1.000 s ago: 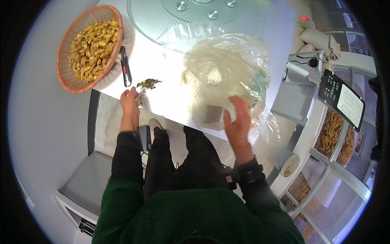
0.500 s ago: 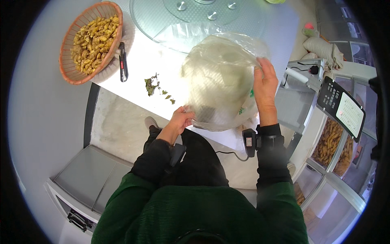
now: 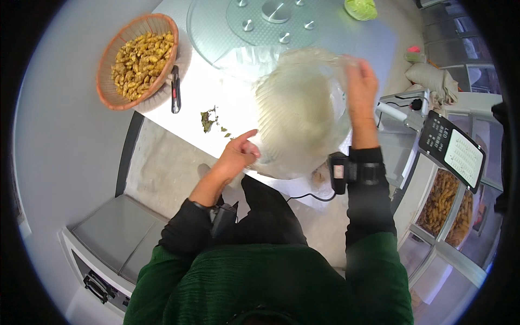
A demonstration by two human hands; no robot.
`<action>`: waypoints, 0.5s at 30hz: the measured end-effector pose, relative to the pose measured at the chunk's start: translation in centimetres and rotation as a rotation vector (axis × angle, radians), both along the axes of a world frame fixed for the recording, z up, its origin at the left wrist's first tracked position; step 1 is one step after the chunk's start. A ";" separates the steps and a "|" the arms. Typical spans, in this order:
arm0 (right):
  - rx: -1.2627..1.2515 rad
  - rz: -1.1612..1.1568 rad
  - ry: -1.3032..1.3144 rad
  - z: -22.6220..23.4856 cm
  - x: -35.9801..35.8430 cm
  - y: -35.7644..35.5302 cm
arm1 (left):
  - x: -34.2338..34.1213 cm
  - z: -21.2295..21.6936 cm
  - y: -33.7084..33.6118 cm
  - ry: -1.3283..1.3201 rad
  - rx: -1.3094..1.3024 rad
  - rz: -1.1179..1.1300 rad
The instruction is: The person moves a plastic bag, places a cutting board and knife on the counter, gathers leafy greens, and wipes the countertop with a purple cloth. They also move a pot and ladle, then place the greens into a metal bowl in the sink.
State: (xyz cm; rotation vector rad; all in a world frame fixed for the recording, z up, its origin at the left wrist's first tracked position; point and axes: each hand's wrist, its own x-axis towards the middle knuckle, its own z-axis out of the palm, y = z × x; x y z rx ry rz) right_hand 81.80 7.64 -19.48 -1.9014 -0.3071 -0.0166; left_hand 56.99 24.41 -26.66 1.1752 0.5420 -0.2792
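Observation:
A clear plastic bag (image 3: 303, 116), puffed out and blurred, stands over the near part of the white table in front of me. Something pale and rounded shows dimly through it; I cannot make out its kind. My left hand (image 3: 238, 154) is at the bag's near left edge, index finger stretched along it and the other fingers curled in on the plastic. At the far right rim, my right hand (image 3: 362, 89) grips the film, its fingertips smeared by motion. Dry leaf scraps (image 3: 208, 120) and a black-and-red utility knife (image 3: 176, 90) lie left of the bag.
An orange basket (image 3: 172, 27) of ginger-like roots sits at the table's far left. Beyond the bag is a round glass turntable (image 3: 216, 21), with a green cabbage (image 3: 361, 8) at the far right. An LED lamp panel (image 3: 454, 150) juts in from the right.
My right hand has lifted the bag's rim a little farther away, and the bag looks fuller. My left index finger has straightened. The whole view has shifted slightly.

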 end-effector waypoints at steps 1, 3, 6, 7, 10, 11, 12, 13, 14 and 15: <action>0.052 -0.022 -0.023 2.7 0.3 -1.0 | -0.1 1.2 0.9 -0.003 0.079 0.041; 0.195 0.005 -0.130 7.4 -0.1 -2.9 | -0.3 4.3 2.6 -0.093 0.164 0.117; 0.285 0.033 -0.177 11.4 -1.8 -4.3 | 0.2 9.0 4.6 -0.175 0.266 0.105; 0.246 0.025 -0.116 12.3 -2.4 -4.7 | 0.4 10.5 5.2 -0.164 0.279 0.116; 0.200 0.015 -0.113 14.6 -4.2 -6.2 | 0.7 14.4 7.0 -0.317 0.288 0.210; 0.336 -0.006 -0.109 15.1 -4.8 -6.7 | 0.5 15.4 7.6 -0.408 0.299 0.215; 0.378 0.014 -0.048 15.2 -5.4 -6.8 | 0.8 15.9 7.7 -0.300 0.345 0.195; 0.422 -0.016 0.021 15.4 -5.6 -6.8 | 1.0 16.4 7.9 -0.287 0.364 0.164; 0.394 0.010 0.026 15.4 -6.3 -7.1 | 0.8 16.9 8.2 -0.272 0.371 0.204; 0.362 0.012 0.041 15.6 -7.1 -7.4 | 0.8 17.4 8.7 -0.282 0.376 0.238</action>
